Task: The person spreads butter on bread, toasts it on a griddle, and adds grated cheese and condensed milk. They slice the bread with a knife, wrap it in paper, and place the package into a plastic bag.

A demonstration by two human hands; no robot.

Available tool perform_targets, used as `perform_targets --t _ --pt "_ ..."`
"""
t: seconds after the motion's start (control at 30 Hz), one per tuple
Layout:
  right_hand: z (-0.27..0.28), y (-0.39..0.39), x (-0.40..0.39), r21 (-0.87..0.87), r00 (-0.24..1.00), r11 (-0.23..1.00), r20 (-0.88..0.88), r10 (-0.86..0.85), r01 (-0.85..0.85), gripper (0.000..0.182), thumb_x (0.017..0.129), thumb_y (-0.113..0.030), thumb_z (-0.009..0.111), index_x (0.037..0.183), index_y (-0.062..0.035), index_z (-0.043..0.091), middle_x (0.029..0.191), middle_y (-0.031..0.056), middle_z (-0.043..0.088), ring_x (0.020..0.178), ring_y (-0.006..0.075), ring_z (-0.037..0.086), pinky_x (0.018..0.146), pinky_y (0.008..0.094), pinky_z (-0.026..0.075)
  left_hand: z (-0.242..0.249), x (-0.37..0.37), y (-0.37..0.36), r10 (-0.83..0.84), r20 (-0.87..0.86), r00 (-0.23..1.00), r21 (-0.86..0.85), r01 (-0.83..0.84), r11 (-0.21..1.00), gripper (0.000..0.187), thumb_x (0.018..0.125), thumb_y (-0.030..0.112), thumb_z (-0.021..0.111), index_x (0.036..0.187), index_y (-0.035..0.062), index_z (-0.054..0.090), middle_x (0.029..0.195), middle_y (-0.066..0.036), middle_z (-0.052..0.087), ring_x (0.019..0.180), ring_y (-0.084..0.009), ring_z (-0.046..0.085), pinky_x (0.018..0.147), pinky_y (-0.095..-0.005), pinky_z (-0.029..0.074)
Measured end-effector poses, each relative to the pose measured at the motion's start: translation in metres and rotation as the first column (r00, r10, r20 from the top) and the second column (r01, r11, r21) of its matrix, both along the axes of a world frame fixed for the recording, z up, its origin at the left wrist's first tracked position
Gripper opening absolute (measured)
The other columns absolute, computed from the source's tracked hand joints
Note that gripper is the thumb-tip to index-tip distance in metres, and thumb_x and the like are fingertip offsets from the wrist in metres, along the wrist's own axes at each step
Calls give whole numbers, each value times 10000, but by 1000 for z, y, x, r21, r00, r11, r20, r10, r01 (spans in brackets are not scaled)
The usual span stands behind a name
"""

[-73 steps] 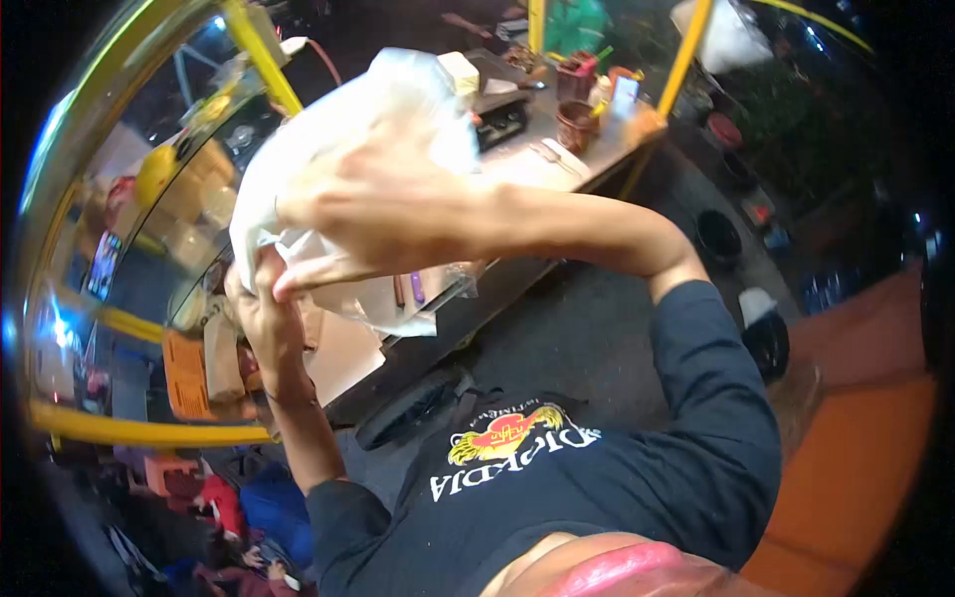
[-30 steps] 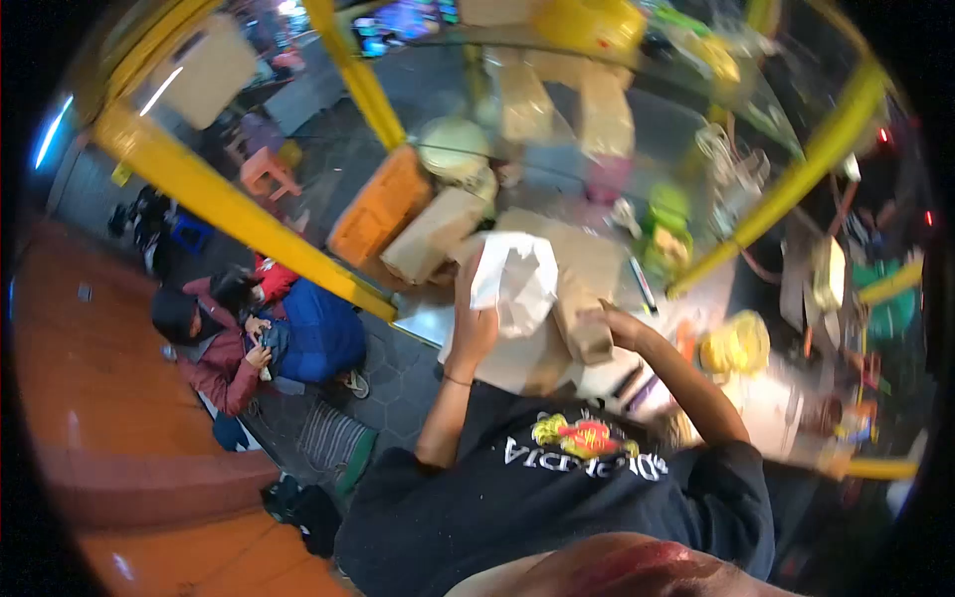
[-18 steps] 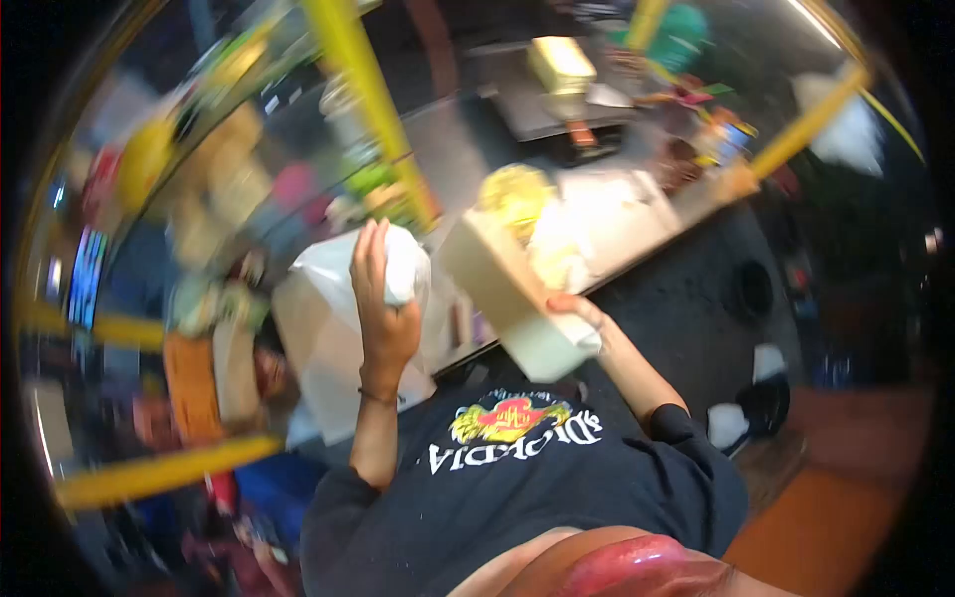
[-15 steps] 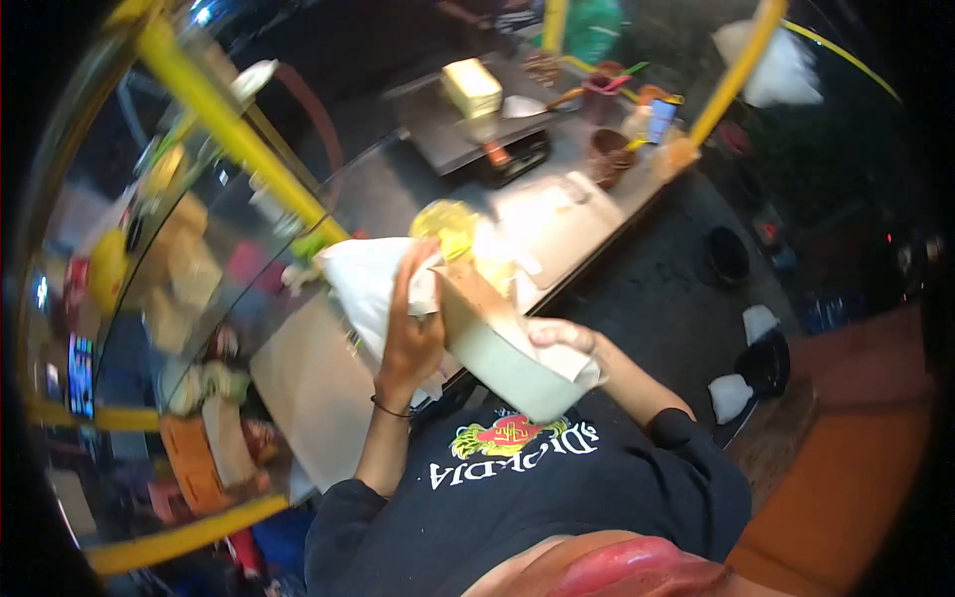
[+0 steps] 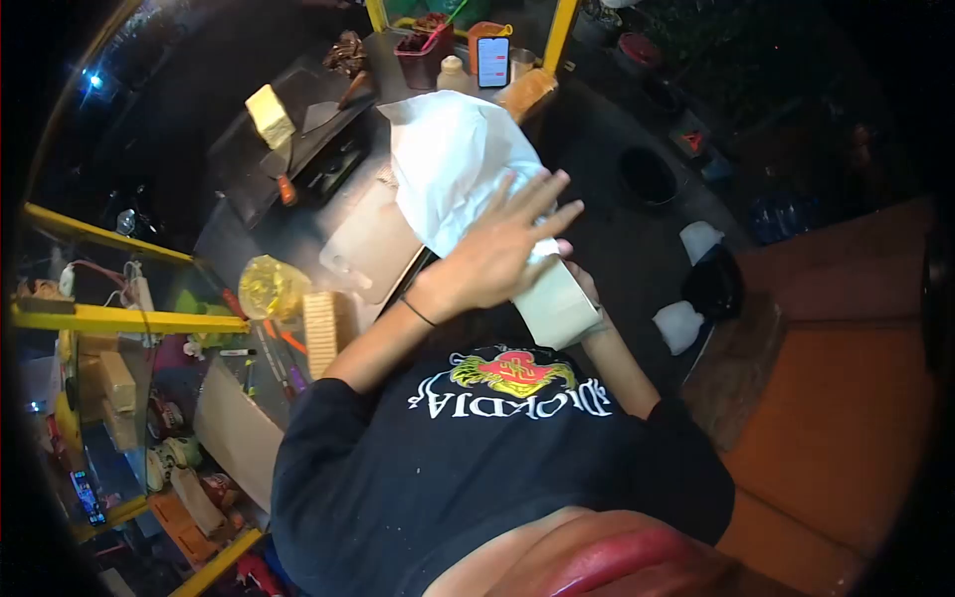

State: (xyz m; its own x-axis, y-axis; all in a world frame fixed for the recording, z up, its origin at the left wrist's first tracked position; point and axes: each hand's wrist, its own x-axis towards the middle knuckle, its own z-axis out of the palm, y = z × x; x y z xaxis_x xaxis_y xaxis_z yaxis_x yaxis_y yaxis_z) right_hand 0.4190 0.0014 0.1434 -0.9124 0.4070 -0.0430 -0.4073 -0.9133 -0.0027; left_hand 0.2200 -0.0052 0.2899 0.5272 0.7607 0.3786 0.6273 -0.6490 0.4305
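A pale, long box is tilted in front of the chest, with a white paper sheet spread over its far end. My left hand lies across the paper and the box with its fingers spread. From the right side my right hand grips the box; most of its fingers are hidden behind it. What is inside the box cannot be seen.
A cutting board, a yellow bag and a ridged tan block lie to the left. Farther off are a yellow block on a dark griddle, a red container and a phone. Yellow posts frame the stall.
The box and paper have swung up and right in view. My left hand has moved from the box's side onto the paper, fingers spread. The view has turned.
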Motion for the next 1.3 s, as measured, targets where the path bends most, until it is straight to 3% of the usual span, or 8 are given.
perform_targets --t 0.27,0.63,0.77,0.83,0.9,1.0,1.17,1.3 --pt "-36 106 22 -15 982 982 4 188 -188 632 885 -349 642 1372 2 446 1231 207 609 1042 323 660 937 463 523 -25 9 110 221 -243 944 85 -207 975 496 922 294 565 1309 -15 555 1441 -232 433 1430 -373 277 1177 -526 174" --pt "-16 231 43 574 636 635 240 -734 517 619 924 -466 573 1365 -51 446 1071 137 664 849 261 696 727 427 602 -36 90 214 -248 190 950 37 246 969 523 939 224 573 1365 -57 463 1441 -233 435 1399 -334 357 1172 -452 260" --pt "42 303 107 512 535 834 773 -341 -207 701 985 -629 311 1244 -19 539 829 116 678 506 231 636 343 295 474 -40 82 271 152 330 932 104 -196 975 308 911 161 579 1135 -50 596 1090 -244 648 1002 -369 645 862 -417 528" --pt "52 348 145 425 187 459 859 -477 -780 570 1018 -507 354 1143 2 579 811 148 671 615 273 666 465 372 527 -20 67 290 294 -76 953 -282 -303 911 254 942 215 547 1016 -6 645 907 -223 674 861 -351 672 734 -437 526" --pt "59 366 169 372 353 -194 426 -833 -908 448 1003 -381 433 1006 28 614 818 201 646 767 357 667 684 455 531 -49 67 314 342 146 928 -215 -308 927 329 963 296 529 878 15 678 722 -231 648 726 -386 659 679 -479 510" --pt "114 400 153 202 561 -530 426 -710 -824 172 877 -77 557 1030 1 543 1001 196 569 898 420 587 763 490 469 -97 69 344 434 457 776 -527 -157 835 403 1027 306 448 798 15 609 716 -175 634 681 -335 624 684 -406 487" --pt "193 435 86 245 894 -860 112 -434 -448 256 724 2 659 942 -30 529 896 147 508 809 355 603 661 429 494 -64 58 358 468 640 609 -316 -346 883 360 1006 305 505 852 -6 602 733 -153 615 697 -273 609 693 -379 470" --pt "217 498 -3 416 705 -773 -341 -622 -480 208 777 -31 613 981 -18 573 902 146 615 807 277 671 655 381 560 58 22 369 454 373 810 -85 -457 885 264 973 234 541 1015 -11 628 813 -159 667 724 -223 648 691 -331 515"
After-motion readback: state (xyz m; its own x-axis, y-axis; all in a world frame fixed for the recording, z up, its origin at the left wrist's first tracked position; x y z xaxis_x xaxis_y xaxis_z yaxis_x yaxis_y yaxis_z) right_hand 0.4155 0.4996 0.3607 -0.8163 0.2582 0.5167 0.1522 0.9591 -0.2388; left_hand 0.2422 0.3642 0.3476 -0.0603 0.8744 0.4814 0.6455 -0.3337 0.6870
